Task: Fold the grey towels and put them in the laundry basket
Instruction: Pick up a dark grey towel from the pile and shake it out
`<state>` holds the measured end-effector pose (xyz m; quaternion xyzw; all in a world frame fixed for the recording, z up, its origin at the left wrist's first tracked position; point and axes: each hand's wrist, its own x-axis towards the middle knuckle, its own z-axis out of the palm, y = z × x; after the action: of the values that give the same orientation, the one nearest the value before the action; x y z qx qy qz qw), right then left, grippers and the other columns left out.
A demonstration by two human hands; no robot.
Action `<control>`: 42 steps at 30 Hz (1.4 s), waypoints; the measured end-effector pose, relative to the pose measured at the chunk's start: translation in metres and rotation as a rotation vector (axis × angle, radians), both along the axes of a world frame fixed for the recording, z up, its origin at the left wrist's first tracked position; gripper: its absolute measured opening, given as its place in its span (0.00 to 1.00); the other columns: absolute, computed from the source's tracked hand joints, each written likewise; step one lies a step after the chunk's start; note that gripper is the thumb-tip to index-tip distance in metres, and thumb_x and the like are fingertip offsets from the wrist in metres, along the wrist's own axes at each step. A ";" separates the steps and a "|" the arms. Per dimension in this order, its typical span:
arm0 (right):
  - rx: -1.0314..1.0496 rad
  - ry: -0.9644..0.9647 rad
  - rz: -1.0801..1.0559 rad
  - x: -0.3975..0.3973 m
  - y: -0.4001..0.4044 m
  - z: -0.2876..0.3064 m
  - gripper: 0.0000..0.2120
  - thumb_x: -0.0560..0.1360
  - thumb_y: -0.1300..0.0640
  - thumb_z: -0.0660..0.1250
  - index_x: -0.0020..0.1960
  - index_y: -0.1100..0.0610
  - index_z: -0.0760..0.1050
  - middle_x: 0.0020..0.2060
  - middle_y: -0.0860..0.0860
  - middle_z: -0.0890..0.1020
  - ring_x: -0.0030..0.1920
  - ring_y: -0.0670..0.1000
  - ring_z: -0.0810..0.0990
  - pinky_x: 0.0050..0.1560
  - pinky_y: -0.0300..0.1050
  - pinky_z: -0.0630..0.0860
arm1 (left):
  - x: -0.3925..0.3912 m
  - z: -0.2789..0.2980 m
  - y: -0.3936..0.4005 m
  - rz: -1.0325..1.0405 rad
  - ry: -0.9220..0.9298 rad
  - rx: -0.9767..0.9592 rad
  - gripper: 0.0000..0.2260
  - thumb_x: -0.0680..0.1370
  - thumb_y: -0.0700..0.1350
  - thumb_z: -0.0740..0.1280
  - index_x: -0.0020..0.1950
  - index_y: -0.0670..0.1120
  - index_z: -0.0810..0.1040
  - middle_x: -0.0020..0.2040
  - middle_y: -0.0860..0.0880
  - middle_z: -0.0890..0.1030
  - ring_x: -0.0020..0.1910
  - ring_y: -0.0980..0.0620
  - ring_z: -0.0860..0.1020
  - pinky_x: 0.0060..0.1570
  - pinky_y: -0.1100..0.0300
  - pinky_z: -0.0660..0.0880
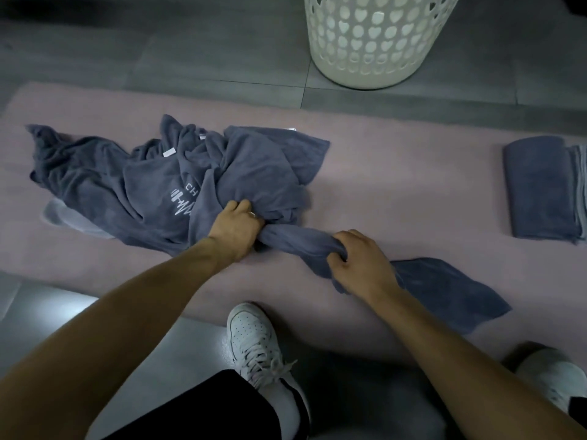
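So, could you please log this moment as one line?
left hand, right hand: grip bunched grey towel | crumpled grey pile | white plastic basket

White "CH" w/ barbell-pulse logo on grey towel [152, 188]

Head cam, fwd-down, close overhead.

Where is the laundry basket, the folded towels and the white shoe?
laundry basket [371, 52], head view, on its holed wall.
folded towels [540, 188], head view, on the top towel's middle.
white shoe [254, 341], head view, on its toe and laces.
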<state>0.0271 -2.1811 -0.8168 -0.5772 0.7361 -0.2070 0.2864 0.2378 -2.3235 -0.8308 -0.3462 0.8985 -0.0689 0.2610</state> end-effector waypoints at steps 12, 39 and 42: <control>-0.376 -0.133 0.087 0.022 -0.079 0.125 0.06 0.77 0.61 0.61 0.48 0.62 0.75 0.41 0.56 0.81 0.41 0.56 0.78 0.42 0.55 0.76 | 0.027 0.202 -0.043 0.658 0.976 -0.161 0.19 0.71 0.39 0.59 0.59 0.46 0.79 0.52 0.39 0.83 0.49 0.37 0.80 0.44 0.51 0.76; -0.027 0.130 0.161 -0.150 0.092 0.283 0.14 0.69 0.50 0.74 0.51 0.55 0.77 0.43 0.51 0.82 0.45 0.52 0.80 0.48 0.48 0.78 | -0.162 0.301 0.134 0.692 1.577 0.536 0.12 0.73 0.32 0.62 0.45 0.48 0.80 0.38 0.45 0.82 0.36 0.45 0.80 0.34 0.54 0.79; 0.128 0.219 0.173 -0.169 0.111 0.246 0.02 0.72 0.56 0.69 0.42 0.53 0.76 0.42 0.49 0.82 0.45 0.51 0.79 0.46 0.42 0.75 | -0.173 0.307 0.138 0.849 1.598 0.664 0.10 0.76 0.31 0.61 0.45 0.45 0.78 0.39 0.43 0.80 0.35 0.47 0.79 0.31 0.59 0.78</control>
<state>-0.1420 -2.0706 -0.5704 -0.6381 0.7223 -0.0701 0.2571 0.0646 -2.1851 -0.5240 -0.4956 0.5846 0.5450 -0.3399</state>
